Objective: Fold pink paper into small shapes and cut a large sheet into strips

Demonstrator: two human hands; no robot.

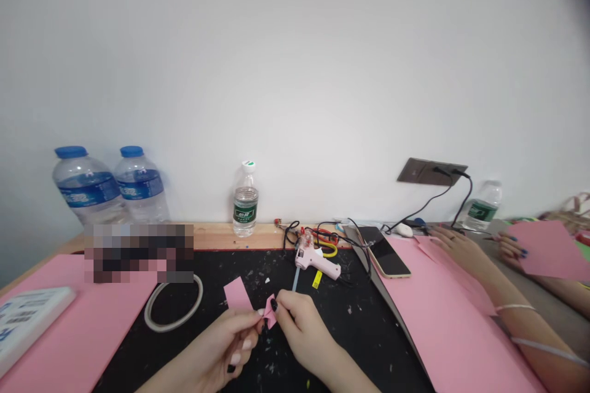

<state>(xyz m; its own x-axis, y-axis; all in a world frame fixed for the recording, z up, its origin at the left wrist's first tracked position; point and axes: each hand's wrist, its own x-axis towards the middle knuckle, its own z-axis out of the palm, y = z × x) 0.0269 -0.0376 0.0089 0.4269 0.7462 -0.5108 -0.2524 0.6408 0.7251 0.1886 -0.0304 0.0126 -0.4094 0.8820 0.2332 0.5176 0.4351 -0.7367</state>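
A small folded piece of pink paper [270, 312] is pinched between my two hands above the black mat. My left hand [233, 334] grips its left edge between thumb and finger. From the other side my right hand [304, 322] holds it, fingers curled. Just behind my left hand lies a flat pink paper strip [238, 294]. A pale pink glue gun [318, 261] rests beyond my right hand, with a glue stick [295, 279] poking out toward me. Left of my hands sits a roll of tape [174, 304].
Large pink sheets [442, 313] flank the black mat [369, 344]. At the back stand a small water bottle [246, 199] and two large ones at left. A phone [385, 251], cables and scissors with yellow handles lie behind. A co-worker's hands [454, 245] handle pink paper at right.
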